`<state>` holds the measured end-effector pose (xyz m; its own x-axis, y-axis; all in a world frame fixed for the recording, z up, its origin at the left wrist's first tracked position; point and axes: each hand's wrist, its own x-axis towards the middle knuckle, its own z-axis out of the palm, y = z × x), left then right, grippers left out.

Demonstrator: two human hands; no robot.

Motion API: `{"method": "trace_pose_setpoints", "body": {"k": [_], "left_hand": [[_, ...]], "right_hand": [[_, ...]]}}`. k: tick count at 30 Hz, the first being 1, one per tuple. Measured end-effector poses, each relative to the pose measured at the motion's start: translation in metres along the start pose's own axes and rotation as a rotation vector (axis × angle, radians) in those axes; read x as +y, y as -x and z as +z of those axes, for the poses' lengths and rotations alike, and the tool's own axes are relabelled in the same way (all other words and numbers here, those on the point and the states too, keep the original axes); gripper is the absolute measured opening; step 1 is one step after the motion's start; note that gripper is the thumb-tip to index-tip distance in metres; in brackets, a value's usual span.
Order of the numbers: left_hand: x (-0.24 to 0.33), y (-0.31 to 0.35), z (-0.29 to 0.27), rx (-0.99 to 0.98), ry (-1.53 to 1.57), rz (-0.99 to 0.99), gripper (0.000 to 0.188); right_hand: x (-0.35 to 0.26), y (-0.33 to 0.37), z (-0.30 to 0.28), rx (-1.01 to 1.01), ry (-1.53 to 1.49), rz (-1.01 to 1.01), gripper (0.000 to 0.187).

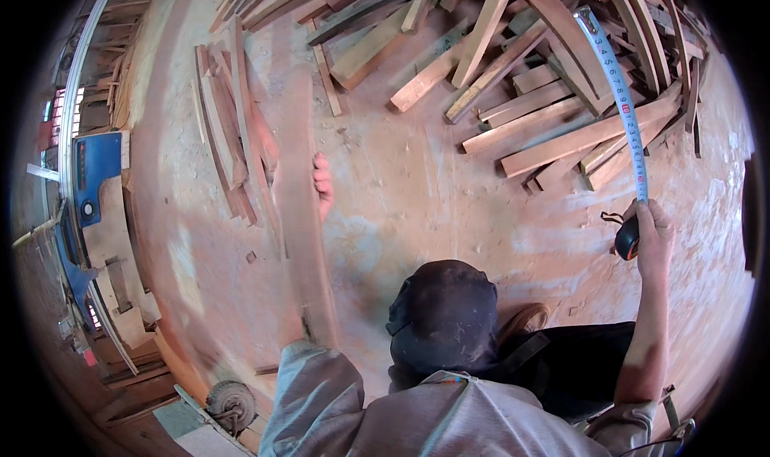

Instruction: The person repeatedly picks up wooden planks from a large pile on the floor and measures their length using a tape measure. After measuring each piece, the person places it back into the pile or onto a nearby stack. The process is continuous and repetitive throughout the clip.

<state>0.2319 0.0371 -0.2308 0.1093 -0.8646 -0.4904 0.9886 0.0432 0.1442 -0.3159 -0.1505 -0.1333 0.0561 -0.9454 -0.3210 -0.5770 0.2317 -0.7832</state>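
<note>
My left hand (pixel 322 186) is wrapped around a long wooden board (pixel 306 240), its fingers showing at the board's right edge. The board is slightly smeared by motion and hides most of the hand and part of the forearm. On the right, my right hand (pixel 654 220) grips a tape measure (pixel 628 239) with a dark case. Its blue-white blade (pixel 624 104) is pulled out away from me, its hooked tip over the wood pieces at the upper right. Whether the tip touches any wood I cannot tell. A curved wooden piece (pixel 565 28) lies beside the tip.
Many cut wood pieces (pixel 481 96) lie heaped at the far side. A smaller bundle of strips (pixel 220 128) rests on the floor (pixel 401 208) left of the board. At left stands a blue machine part (pixel 99 172); a small wheel (pixel 231 401) is at lower left. A dark cap (pixel 443 313) fills the lower middle.
</note>
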Motion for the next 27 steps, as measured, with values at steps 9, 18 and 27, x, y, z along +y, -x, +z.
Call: {"method": "trace_pose_setpoints", "body": {"k": [9,18,27], "left_hand": [[0.004,0.006,-0.001,0.39,-0.977,0.296,0.038],[-0.029,0.02,0.02,0.723,-1.055,0.124,0.039],[-0.025,0.021,-0.044,0.748,-1.239,0.153,0.054]], "right_hand": [[0.003,-0.002,0.002,-0.012,-0.028,-0.041,0.026],[0.003,-0.003,0.012,-0.051,-0.027,-0.007,0.024],[-0.001,-0.003,0.027,-0.125,0.08,-0.028,0.023]]}}
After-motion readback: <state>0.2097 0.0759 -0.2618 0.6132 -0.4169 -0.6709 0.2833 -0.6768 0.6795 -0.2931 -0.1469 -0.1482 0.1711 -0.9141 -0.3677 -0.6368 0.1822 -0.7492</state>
